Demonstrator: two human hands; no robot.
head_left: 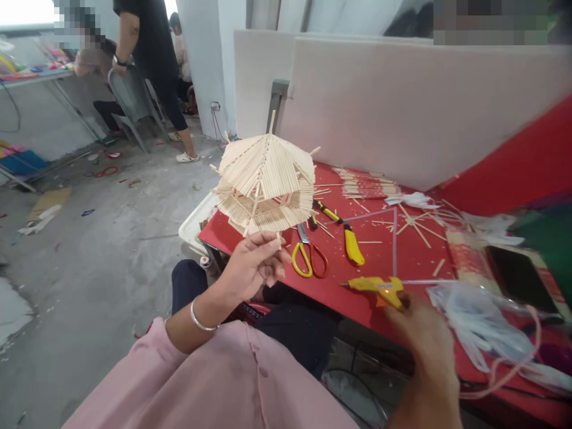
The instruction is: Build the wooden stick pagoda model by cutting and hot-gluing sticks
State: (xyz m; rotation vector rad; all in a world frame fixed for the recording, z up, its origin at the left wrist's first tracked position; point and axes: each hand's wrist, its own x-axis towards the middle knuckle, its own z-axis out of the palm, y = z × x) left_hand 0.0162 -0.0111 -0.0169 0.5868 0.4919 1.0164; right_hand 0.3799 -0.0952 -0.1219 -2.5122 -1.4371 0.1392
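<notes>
Stick pagoda model (pixel 264 185) is being held upright by its bottom post, pinched in the left hand (pixel 254 265), off the bench's (pixel 379 250) left corner. Glue gun (pixel 375 289) is being gripped by the right hand (pixel 422 351) at the near edge, nozzle pointing left toward the model; left hand nearer.
</notes>
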